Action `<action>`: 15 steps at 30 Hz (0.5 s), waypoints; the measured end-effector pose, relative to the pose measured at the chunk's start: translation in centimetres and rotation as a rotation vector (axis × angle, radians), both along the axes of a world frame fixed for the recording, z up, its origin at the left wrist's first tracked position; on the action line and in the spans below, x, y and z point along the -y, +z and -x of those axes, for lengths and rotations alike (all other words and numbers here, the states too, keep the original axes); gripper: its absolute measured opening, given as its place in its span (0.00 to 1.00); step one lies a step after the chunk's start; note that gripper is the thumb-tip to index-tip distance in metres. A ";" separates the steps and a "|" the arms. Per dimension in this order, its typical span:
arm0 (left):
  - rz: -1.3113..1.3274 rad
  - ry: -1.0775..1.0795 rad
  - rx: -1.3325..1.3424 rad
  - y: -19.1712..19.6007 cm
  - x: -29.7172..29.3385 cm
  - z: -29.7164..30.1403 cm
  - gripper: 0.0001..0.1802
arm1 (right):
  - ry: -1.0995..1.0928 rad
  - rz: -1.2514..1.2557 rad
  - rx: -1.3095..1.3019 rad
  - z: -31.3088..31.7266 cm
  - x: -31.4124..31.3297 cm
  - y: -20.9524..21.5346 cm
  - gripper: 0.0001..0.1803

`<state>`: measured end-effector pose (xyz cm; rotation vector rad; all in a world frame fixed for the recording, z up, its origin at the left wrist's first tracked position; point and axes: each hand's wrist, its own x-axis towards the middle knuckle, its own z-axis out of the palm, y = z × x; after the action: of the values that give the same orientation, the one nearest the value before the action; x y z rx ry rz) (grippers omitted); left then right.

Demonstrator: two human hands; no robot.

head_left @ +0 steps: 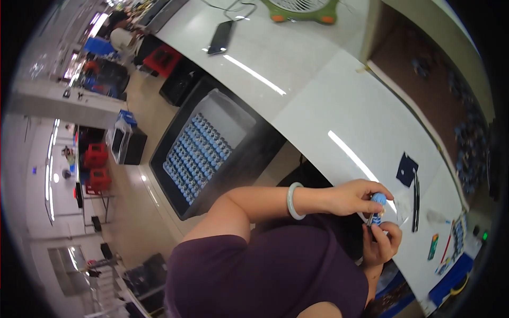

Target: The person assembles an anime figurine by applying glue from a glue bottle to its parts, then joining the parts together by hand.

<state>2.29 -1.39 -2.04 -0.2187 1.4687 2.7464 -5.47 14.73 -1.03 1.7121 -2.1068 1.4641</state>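
Both my hands meet over the white table, around a small toy figure with a round light-blue top (378,198) and a blue-and-white striped lower part. My left hand (352,197), with a pale bangle (295,201) at its wrist, reaches across and closes its fingers on the blue top. Below it, the bent fingers of my right hand (383,243) pinch the striped end. Part of the figure is hidden by the fingers. Just beyond my hands lie a dark blue square (406,169) and a slim black tool (415,204).
A black crate (159,159) left of the table holds rows of similar blue figures (199,153). On the table are a phone (221,37), a green fan (302,10) and a small green tube (433,246). More blue pieces (469,143) lie in a brown-bottomed bay at right.
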 end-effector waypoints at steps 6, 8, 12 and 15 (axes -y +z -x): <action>0.095 0.268 0.061 0.9 4.8 -4.5 0.13 | 0.043 0.047 0.099 -0.6 3.0 -1.8 0.19; 0.224 0.529 0.077 1.4 8.4 -5.8 0.12 | 0.065 0.026 0.091 0.1 3.2 -2.2 0.20; 0.843 0.767 0.300 0.8 20.7 -7.6 0.12 | -0.043 -0.101 0.223 0.7 3.1 -3.3 0.17; 1.263 0.840 0.456 -3.0 28.8 -8.5 0.15 | -0.106 -0.160 0.313 0.9 3.2 -3.9 0.16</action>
<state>10.82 -30.22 -5.04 -1.5782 3.0655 1.3013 -6.35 11.54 -4.97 1.4686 -2.4895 1.6662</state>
